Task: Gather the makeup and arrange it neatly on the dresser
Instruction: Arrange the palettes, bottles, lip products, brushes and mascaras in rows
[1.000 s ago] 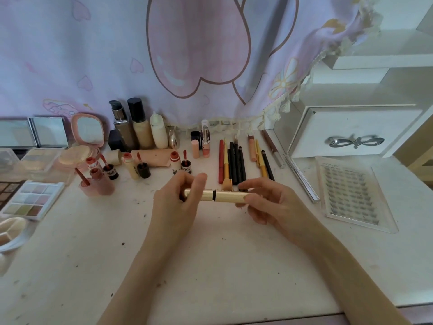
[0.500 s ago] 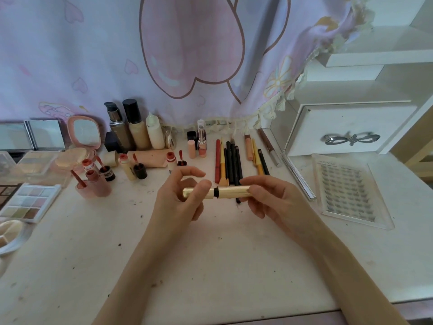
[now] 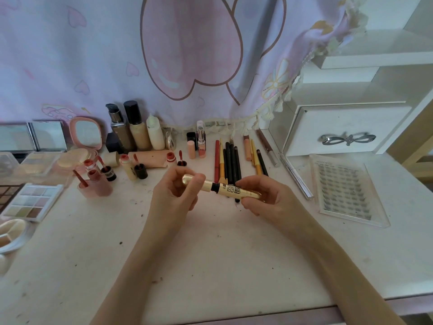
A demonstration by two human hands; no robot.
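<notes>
A pale lilac curtain [image 3: 93,55] printed with big pink hearts and edged with a cream tassel fringe hangs behind the stained white surface [image 3: 210,266], while a white drawer [image 3: 346,127] with a silver bow-shaped handle [image 3: 348,138] stands at the right under a white shelf [image 3: 375,61].

gold mascara tube [image 3: 225,188] with black lettering, lilac curtain [image 3: 117,55] with pink hearts, white dresser [image 3: 210,254]

Three bottles [image 3: 136,129] stand upright, one gold mascara [image 3: 225,189], two eyeshadow palettes [image 3: 31,201], one lash tray [image 3: 346,191].
</notes>
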